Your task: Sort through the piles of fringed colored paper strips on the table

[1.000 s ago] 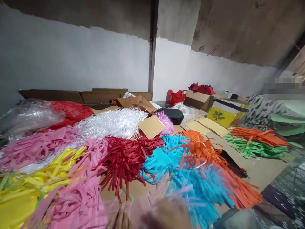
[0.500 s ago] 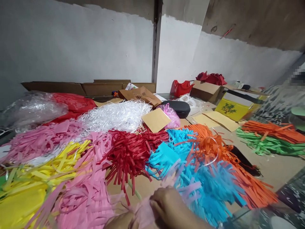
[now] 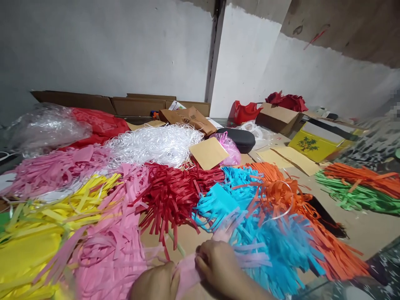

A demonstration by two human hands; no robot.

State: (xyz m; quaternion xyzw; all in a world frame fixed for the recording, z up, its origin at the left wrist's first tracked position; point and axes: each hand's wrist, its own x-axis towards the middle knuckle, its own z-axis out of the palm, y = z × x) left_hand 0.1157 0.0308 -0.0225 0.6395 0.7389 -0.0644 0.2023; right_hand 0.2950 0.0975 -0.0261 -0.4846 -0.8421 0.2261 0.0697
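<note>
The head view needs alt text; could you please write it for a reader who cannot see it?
A left hand and right hand hold pale pink fringe. Nearby lie yellow fringe, deeper pink fringe, red fringe, blue fringe and orange fringe, with white string and a yellow box farther back.

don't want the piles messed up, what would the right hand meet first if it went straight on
Probably the thin green strip, then the dark red strips, up-left of the right hand; depth is unclear.

Pale pink fringe (image 3: 188, 276), slightly sheer, runs from the left hand (image 3: 155, 283) to the right hand (image 3: 218, 261), loose strips (image 3: 253, 257) splaying beyond both.
</note>
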